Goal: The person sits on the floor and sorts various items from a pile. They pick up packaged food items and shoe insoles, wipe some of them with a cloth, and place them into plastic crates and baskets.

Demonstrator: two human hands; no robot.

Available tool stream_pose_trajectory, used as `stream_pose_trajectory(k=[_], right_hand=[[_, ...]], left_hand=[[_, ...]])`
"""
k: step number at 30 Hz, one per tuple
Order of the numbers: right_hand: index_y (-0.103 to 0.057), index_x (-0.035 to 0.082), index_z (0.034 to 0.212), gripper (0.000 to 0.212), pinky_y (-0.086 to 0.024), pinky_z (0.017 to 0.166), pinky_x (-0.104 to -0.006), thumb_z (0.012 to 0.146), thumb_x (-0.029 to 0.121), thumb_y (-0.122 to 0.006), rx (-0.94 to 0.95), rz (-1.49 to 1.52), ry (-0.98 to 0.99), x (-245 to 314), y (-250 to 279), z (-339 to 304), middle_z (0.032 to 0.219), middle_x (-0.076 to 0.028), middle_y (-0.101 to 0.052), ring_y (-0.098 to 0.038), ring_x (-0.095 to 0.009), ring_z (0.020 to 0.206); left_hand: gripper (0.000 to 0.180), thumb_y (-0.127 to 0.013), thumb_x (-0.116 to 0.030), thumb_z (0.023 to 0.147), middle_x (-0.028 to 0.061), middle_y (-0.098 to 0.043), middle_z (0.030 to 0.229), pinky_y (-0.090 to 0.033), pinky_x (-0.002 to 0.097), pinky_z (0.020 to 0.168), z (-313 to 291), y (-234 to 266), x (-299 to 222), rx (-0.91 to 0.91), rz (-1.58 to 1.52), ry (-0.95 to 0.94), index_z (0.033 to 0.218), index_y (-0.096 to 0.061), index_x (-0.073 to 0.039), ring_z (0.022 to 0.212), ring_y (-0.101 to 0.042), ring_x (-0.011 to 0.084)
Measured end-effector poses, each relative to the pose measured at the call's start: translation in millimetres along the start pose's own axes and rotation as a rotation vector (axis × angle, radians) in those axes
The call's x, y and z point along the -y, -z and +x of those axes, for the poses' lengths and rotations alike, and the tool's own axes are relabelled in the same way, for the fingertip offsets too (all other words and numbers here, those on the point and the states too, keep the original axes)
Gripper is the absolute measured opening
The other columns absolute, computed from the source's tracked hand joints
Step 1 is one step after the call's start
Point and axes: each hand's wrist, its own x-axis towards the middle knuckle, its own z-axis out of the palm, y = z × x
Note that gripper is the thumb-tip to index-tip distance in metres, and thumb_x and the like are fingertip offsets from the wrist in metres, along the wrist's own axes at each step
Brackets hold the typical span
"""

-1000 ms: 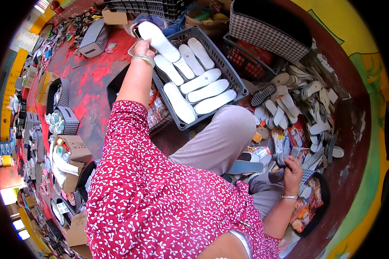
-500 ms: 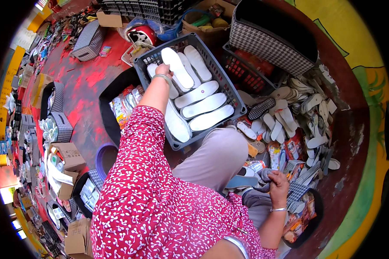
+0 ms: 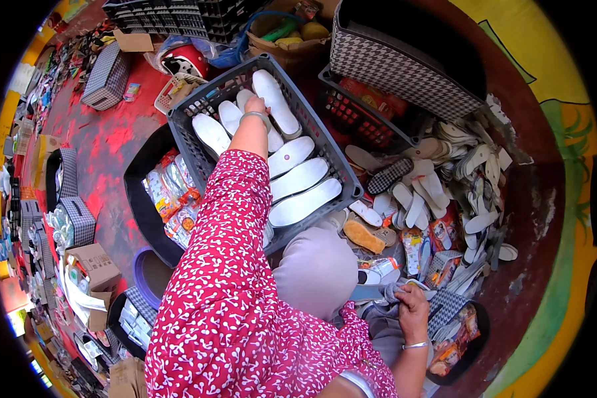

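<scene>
Several white insoles [image 3: 301, 178] lie in rows inside a dark grey plastic crate [image 3: 331, 129]. My left hand [image 3: 255, 108] reaches into the far part of the crate, fingers closed at a white insole [image 3: 274, 140] that it partly covers. Beside it lie another long insole [image 3: 275, 99] on the right and one [image 3: 210, 132] on the left. Low on the right, by my knee, my right hand [image 3: 412, 306] is closed round a bunched grey cloth [image 3: 389, 292]. A flat blue-grey piece [image 3: 365, 292] shows just left of the cloth.
A heap of loose insoles [image 3: 467, 172] spreads along the wall on the right. Houndstooth fabric bin [image 3: 404, 66] and red-lined black crate [image 3: 365, 106] stand beyond. A black bin of packets [image 3: 169, 196] touches the crate's left side. My knee [image 3: 318, 268] is close to its near edge.
The white insole that my left hand held raised is down among the others, with the hand lower over them. The view has shifted, and my right hand still grips the cloth.
</scene>
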Motion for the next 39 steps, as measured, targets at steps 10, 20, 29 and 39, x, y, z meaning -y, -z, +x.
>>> stream_pose_trajectory(k=[10, 20, 29, 39], right_hand=[[-0.066, 0.004, 0.082, 0.031, -0.045, 0.079, -0.0356, 0.059, -0.011, -0.051, 0.027, -0.003, -0.037, 3.5, -3.2, 7.6, 0.089, -0.013, -0.063, -0.058, -0.030, 0.088], [-0.066, 0.003, 0.082, 0.030, -0.045, 0.079, -0.0369, 0.060, -0.011, -0.051, 0.066, -0.015, -0.016, 9.0, -1.5, 12.5, 0.091, -0.014, -0.063, -0.058, -0.031, 0.088], [-0.065, 0.003, 0.086, 0.030, -0.046, 0.081, -0.0370, 0.062, -0.009, -0.051, 0.035, 0.063, 0.006, 5.6, 9.9, 3.6, 0.094, -0.016, -0.063, -0.058, -0.032, 0.092], [-0.063, -0.006, 0.092, 0.023, -0.043, 0.083, -0.0277, 0.076, 0.007, -0.051, -0.378, 0.936, -0.123, -22.6, 73.3, -55.0, 0.095, -0.011, -0.064, -0.059, -0.019, 0.090]], left_hand=[[0.045, -0.059, -0.011, 0.079, 0.0261, -0.046, 0.123, -0.035, 0.0407, 0.100, -34.3, -14.2, 25.1, -0.087, 0.867, -0.446, 0.121, -0.045, 0.001, 0.113, -0.046, 0.0386], [0.061, -0.045, -0.020, 0.086, 0.0164, -0.019, 0.148, -0.019, 0.0390, 0.109, -61.9, -21.8, 36.9, 0.165, 1.753, -0.705, 0.140, -0.024, -0.002, 0.137, -0.018, 0.0309], [0.073, -0.056, -0.019, 0.075, 0.0212, -0.020, 0.146, -0.017, 0.0446, 0.111, 2.9, -41.9, 31.2, 0.443, 2.215, -0.544, 0.138, -0.027, 0.002, 0.135, -0.019, 0.0367], [0.032, -0.048, -0.019, 0.086, 0.0190, -0.050, 0.125, -0.037, 0.0457, 0.096, -57.3, -15.7, 42.5, 0.265, 1.411, -1.013, 0.114, -0.060, -0.006, 0.113, -0.048, 0.0314]])
